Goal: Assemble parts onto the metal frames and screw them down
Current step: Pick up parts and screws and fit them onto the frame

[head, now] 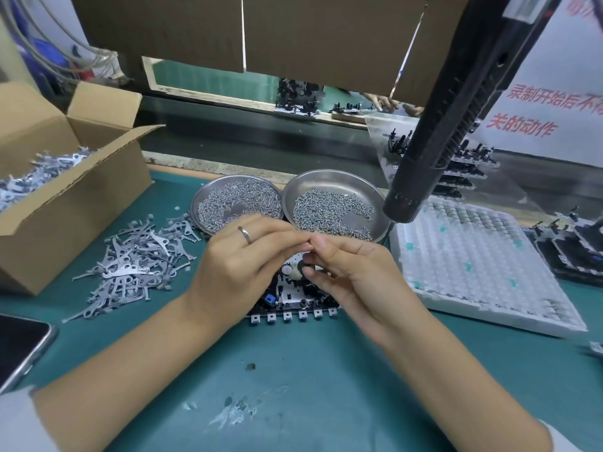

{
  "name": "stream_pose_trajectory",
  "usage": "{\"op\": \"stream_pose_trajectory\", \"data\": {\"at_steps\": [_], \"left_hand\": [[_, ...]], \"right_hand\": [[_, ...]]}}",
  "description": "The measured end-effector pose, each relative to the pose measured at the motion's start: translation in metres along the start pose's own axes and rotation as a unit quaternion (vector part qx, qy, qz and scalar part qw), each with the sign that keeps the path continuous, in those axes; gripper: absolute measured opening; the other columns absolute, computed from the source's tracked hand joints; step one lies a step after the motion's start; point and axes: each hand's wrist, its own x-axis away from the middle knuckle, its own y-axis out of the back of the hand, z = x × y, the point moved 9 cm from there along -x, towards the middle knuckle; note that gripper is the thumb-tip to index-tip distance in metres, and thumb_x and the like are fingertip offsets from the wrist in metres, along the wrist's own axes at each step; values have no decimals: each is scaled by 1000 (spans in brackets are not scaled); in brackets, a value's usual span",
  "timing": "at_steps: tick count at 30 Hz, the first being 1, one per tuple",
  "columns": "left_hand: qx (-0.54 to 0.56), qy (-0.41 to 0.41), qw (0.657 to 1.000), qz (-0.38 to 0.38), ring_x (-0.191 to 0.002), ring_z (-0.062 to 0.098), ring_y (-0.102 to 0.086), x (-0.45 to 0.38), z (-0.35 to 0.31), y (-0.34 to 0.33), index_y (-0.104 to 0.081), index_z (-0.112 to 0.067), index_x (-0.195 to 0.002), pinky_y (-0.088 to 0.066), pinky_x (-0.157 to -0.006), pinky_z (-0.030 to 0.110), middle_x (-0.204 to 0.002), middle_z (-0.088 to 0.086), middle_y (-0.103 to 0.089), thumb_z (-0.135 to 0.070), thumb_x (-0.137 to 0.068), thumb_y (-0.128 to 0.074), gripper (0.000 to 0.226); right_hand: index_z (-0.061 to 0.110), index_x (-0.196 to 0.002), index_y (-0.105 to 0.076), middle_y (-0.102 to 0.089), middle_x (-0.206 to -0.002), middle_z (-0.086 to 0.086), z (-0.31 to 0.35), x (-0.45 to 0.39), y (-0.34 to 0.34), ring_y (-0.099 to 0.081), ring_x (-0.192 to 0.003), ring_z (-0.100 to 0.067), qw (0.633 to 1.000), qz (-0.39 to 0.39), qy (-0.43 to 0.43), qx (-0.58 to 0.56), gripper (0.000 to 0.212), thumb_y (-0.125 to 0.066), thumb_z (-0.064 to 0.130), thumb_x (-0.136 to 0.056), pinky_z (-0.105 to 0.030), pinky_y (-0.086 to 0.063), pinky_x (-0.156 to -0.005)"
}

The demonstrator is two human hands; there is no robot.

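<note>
A metal frame (pixel 290 303) with black parts, a blue piece and a row of square tabs lies on the green mat, mostly hidden under my hands. My left hand (pixel 243 256), with a ring on it, and my right hand (pixel 349 265) meet fingertip to fingertip just above the frame. They seem to pinch something tiny between them; it is too small to make out. Two steel dishes of screws stand just behind, the left dish (pixel 236 200) and the right dish (pixel 332 203).
A black powered screwdriver (pixel 456 125) hangs over the right dish. Loose grey metal levers (pixel 137 259) lie piled at left beside an open cardboard box (pixel 65 177) of more. A white parts tray (pixel 483 269) and stacked assemblies (pixel 456 171) sit at right. A phone (pixel 19 344) lies at the left edge.
</note>
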Motion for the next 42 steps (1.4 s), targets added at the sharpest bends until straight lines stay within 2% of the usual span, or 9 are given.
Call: {"op": "stream_pose_trajectory", "data": {"at_steps": [6,9,12,14,20,27,35,39,42], "left_hand": [[-111,-26,993,42,-76,27,-64,-4,11,1,-71,3,-89,-52,-73,38,-84,12,-69,-10,-91,-63,15],[-201,115,969,84,-80,34,-64,-6,66,8,-73,-1,-90,-47,-76,42,-87,15,-70,-15,-89,-63,17],[-199,264,936,118,-100,34,-61,7,111,10,-73,-10,-106,-40,-91,43,-108,12,-70,-20,-91,-61,22],[-197,297,926,122,-107,32,-57,12,121,11,-71,-16,-110,-35,-96,40,-114,8,-68,-22,-93,-58,23],[-233,323,896,195,-102,26,-54,16,130,-2,-73,-29,-99,-21,-80,32,-100,-1,-69,-40,-87,-64,19],[-222,342,899,161,-88,23,-57,17,133,-1,-72,-28,-87,-14,-71,27,-67,-11,-54,-30,-89,-64,9],[-240,317,905,148,-94,25,-56,15,132,3,-70,-26,-99,-19,-79,29,-91,0,-71,-26,-90,-63,11],[-187,350,910,115,-96,27,-60,16,135,7,-69,-20,-109,-33,-86,33,-93,1,-72,-23,-89,-65,20],[-260,351,881,182,-99,26,-59,20,139,1,-72,-27,-100,-21,-77,32,-92,1,-72,-39,-88,-63,19]], "right_hand": [[4,-76,-75,-67,-74,-7,4,1,12,-62,-61,-8,997,-73,27,13,9,-68,7,-80,-18,-53,-60],[8,-74,-75,-68,-75,-4,10,0,22,-61,-63,-6,992,-110,50,37,5,-71,10,-77,-17,-53,-63],[10,-74,-76,-69,-74,-3,12,-1,23,-61,-64,-7,990,-112,61,62,4,-73,12,-74,-17,-53,-64],[10,-74,-76,-70,-74,-1,12,-1,23,-62,-65,-7,990,-109,62,69,4,-73,13,-74,-17,-52,-65],[10,-76,-76,-70,-74,1,14,-1,26,-62,-65,-6,989,-114,63,71,3,-74,13,-76,-18,-53,-67],[12,-74,-76,-70,-73,2,14,0,28,-62,-66,-6,988,-117,67,76,4,-74,13,-77,-18,-53,-68],[11,-75,-76,-69,-71,1,14,-2,31,-62,-64,-5,988,-118,71,70,4,-73,12,-79,-17,-52,-67],[11,-76,-76,-69,-71,1,14,-3,31,-62,-64,-5,988,-119,71,67,4,-73,12,-79,-17,-52,-67],[10,-77,-75,-70,-73,1,14,-2,31,-62,-65,-6,988,-123,70,65,3,-73,10,-80,-17,-52,-67]]}}
